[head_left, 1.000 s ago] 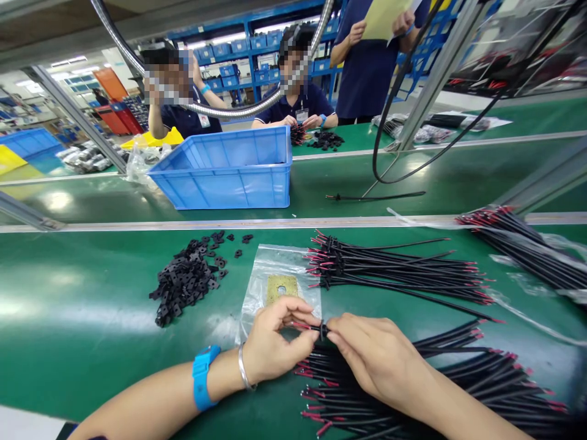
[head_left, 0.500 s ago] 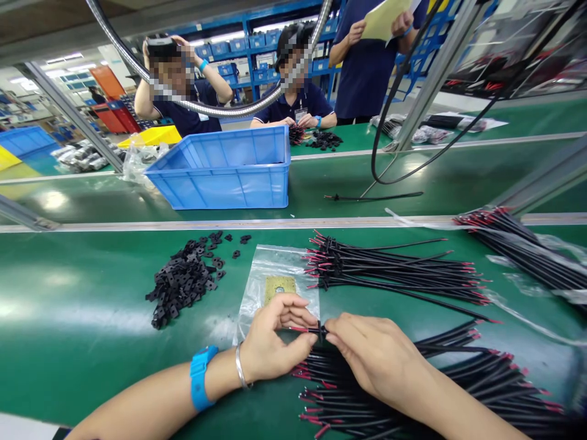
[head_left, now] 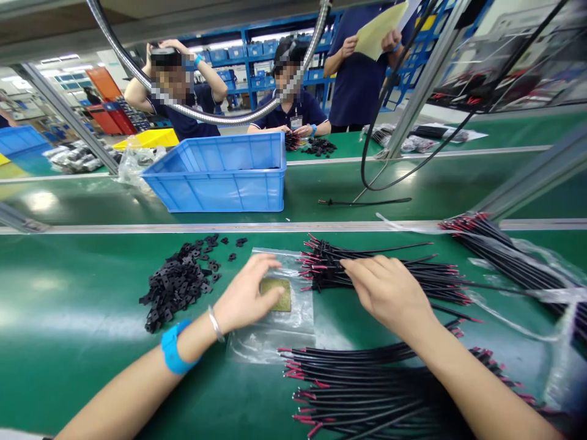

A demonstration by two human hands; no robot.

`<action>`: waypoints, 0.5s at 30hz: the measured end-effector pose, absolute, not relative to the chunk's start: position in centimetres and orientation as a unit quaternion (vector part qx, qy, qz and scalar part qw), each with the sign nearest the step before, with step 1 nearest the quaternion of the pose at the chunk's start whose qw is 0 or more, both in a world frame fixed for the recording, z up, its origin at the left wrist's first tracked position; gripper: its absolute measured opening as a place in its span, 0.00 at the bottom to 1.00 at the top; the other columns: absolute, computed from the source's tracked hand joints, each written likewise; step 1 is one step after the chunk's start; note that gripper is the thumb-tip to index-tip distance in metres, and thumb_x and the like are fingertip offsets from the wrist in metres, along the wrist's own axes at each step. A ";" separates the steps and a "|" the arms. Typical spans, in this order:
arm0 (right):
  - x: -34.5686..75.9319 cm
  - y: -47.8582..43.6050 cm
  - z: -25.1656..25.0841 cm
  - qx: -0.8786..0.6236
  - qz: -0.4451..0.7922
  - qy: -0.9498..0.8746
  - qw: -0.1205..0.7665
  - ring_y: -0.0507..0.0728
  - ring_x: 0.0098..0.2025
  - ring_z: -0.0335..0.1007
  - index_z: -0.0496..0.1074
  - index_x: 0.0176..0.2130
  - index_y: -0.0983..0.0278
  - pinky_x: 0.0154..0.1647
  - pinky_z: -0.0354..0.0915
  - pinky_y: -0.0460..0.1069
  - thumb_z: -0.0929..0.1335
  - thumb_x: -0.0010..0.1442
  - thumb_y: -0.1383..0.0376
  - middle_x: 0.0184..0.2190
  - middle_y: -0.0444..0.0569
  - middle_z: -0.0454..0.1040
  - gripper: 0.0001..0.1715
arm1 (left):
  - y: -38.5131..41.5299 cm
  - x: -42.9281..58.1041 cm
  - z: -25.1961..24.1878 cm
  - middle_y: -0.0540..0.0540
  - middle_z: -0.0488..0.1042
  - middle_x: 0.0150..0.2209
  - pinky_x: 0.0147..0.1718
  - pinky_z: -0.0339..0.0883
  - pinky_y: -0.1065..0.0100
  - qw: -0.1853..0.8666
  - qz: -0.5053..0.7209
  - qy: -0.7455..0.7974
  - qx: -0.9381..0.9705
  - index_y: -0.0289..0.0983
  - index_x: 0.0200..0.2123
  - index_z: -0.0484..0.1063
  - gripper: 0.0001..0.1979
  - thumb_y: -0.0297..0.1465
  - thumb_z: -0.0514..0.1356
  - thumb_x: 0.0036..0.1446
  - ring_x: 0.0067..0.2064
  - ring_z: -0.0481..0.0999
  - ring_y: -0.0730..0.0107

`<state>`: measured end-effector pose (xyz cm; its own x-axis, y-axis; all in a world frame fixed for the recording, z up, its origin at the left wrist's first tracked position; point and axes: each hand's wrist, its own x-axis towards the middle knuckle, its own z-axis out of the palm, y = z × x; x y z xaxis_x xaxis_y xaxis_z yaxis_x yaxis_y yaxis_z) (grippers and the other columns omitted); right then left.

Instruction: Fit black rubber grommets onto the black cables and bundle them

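My left hand [head_left: 247, 292] hangs over a clear zip bag [head_left: 300, 318] with its thumb and fingers apart, holding nothing. Under its thumb lies a yellowish square piece [head_left: 280, 298]. My right hand [head_left: 389, 282] pinches a black cable [head_left: 493, 286], whose tail sticks out to the right. That hand is at the upper bundle of cables [head_left: 428, 272], which have red wire ends and small black pieces near their left ends. Closer to me is another spread of black cables [head_left: 353, 376] with red ends. Left of my left hand is a heap of small black plastic pieces [head_left: 177, 281].
A blue bin [head_left: 220, 183] stands beyond the metal rail [head_left: 302, 227]. More wrapped cables [head_left: 518, 256] lie at the right. One lone cable [head_left: 367, 201] rests behind the rail. A metal hose [head_left: 229, 115] loops overhead. Three people are across the bench.
My hands have come apart. The left moved left and up, off the cable end; the right carried the cable up to the upper bundle. The view shifted slightly.
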<state>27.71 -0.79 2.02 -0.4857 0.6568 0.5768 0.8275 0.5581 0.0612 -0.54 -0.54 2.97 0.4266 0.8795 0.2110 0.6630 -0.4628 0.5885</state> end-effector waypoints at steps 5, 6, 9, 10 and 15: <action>28.1 1.2 0.0 -0.466 -0.156 -0.837 0.240 0.57 0.39 0.68 0.74 0.48 0.65 0.37 0.57 0.51 0.62 0.66 0.69 0.41 0.50 0.79 0.14 | 6.2 -3.8 1.7 0.31 0.60 0.64 0.61 0.52 0.44 -0.016 0.083 0.592 0.802 0.32 0.59 0.65 0.23 0.31 0.54 0.60 0.66 0.55 0.42; 28.0 1.2 -0.3 -0.465 -0.154 -0.838 0.239 0.56 0.40 0.68 0.73 0.49 0.65 0.37 0.57 0.51 0.62 0.67 0.69 0.42 0.50 0.79 0.15 | 7.1 -4.3 1.3 0.32 0.65 0.61 0.59 0.55 0.45 -0.020 0.071 0.597 0.799 0.33 0.56 0.68 0.21 0.30 0.54 0.60 0.64 0.60 0.43; 27.7 1.0 -0.5 -0.468 -0.150 -0.836 0.244 0.56 0.41 0.68 0.74 0.48 0.65 0.38 0.59 0.50 0.61 0.68 0.68 0.43 0.50 0.78 0.16 | 8.7 -5.3 0.3 0.36 0.77 0.49 0.52 0.64 0.52 -0.007 0.064 0.600 0.797 0.35 0.46 0.76 0.16 0.25 0.53 0.58 0.51 0.75 0.49; 27.6 1.0 -0.4 -0.471 -0.149 -0.833 0.247 0.56 0.41 0.68 0.75 0.48 0.65 0.39 0.59 0.50 0.61 0.68 0.67 0.42 0.50 0.78 0.15 | 9.0 -5.4 0.2 0.36 0.78 0.46 0.50 0.66 0.54 -0.005 0.068 0.603 0.795 0.35 0.43 0.78 0.16 0.24 0.53 0.57 0.47 0.77 0.51; 27.3 1.4 -0.2 -0.504 -0.142 -0.814 0.251 0.57 0.38 0.66 0.77 0.46 0.63 0.36 0.60 0.51 0.63 0.67 0.62 0.37 0.52 0.77 0.15 | 9.1 -5.7 0.5 0.34 0.78 0.40 0.47 0.67 0.52 0.002 0.125 0.625 0.771 0.34 0.40 0.78 0.15 0.22 0.54 0.54 0.45 0.76 0.48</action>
